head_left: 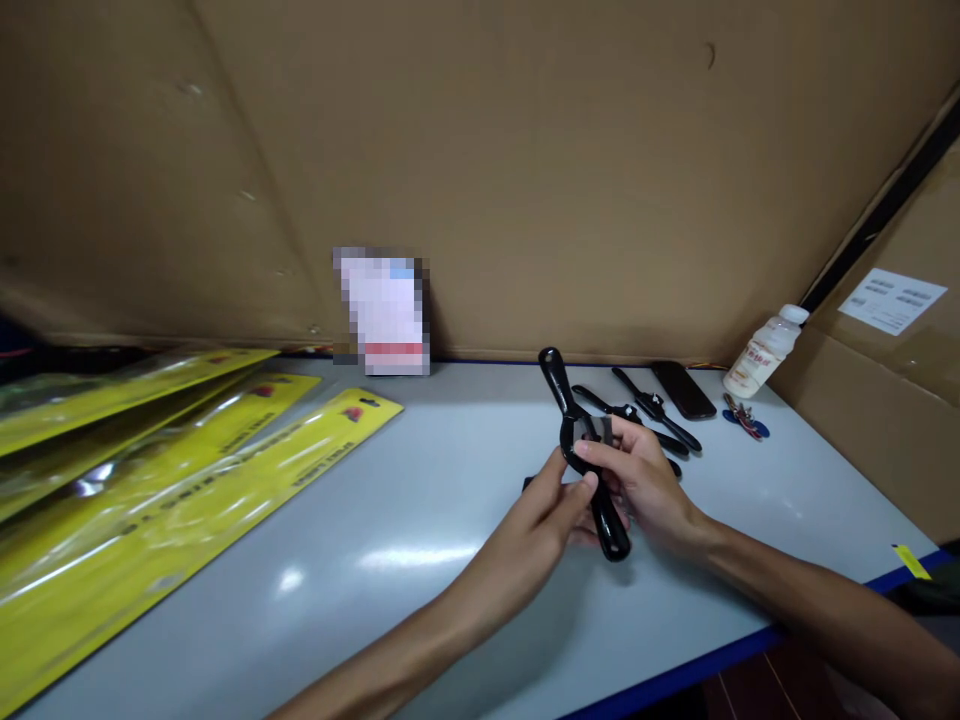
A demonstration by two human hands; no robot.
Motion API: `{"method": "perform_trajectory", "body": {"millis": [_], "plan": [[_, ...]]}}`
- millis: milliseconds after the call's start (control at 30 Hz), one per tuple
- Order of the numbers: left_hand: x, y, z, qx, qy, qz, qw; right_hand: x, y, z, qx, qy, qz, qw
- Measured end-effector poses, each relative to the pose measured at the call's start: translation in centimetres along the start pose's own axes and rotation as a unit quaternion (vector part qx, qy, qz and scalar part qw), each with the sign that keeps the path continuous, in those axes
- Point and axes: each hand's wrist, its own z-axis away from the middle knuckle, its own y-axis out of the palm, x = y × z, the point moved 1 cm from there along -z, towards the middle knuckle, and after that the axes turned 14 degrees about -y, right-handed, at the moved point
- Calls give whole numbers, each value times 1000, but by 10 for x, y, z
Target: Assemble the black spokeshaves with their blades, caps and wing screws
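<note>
A glossy black two-handled tool (pixel 576 432) is held just above the grey table (pixel 360 520), one handle pointing away, the other toward me. My right hand (pixel 646 480) wraps its middle from the right. My left hand (pixel 553 508) pinches the same middle part from the left, thumb on top. Two more black tools of the same kind (pixel 654 412) lie on the table just behind my hands.
Yellow plastic-wrapped packages (pixel 150 480) cover the left of the table. A dark phone (pixel 682 390), a white bottle (pixel 765 350) and a small keyring (pixel 745 417) sit at the back right. Cardboard walls stand behind and to the right. The table's blue front edge (pixel 735 655) is near.
</note>
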Motion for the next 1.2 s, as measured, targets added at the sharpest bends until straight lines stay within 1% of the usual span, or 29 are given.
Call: {"method": "perform_trajectory", "body": {"millis": [100, 233, 367, 433, 500, 600, 700, 800, 900, 1000, 1200], "plan": [[-1, 1, 1, -22, 14, -8, 1000, 3, 3, 1, 7, -19, 18, 1000], [-6, 2, 2, -40, 23, -24, 999, 3, 1, 1, 34, -39, 51, 997], [-10, -6, 1, -79, 18, -32, 996, 4, -4, -3, 74, -68, 80, 992], [-10, -10, 1, -106, 29, -37, 993, 5, -7, -4, 102, -69, 91, 988], [-11, -14, 1, -120, 42, -43, 991, 6, -10, -5, 116, -65, 113, 985], [-11, -16, 0, -118, 39, -57, 991, 7, -16, -6, 112, -61, 132, 983], [-10, -17, -2, -111, 32, -74, 991, 7, -20, -7, 109, -49, 115, 986], [-8, -17, -4, -110, 42, -101, 988, 6, -21, -7, 132, -27, 88, 987], [-7, -18, -5, -100, 55, -126, 985, 4, -21, -8, 155, -26, 69, 985], [-7, -20, -4, -96, 59, -124, 986, 2, -22, -8, 139, -38, 76, 987], [-6, -21, -4, -81, 36, -96, 991, 2, -20, -6, 113, -71, 118, 984]]}}
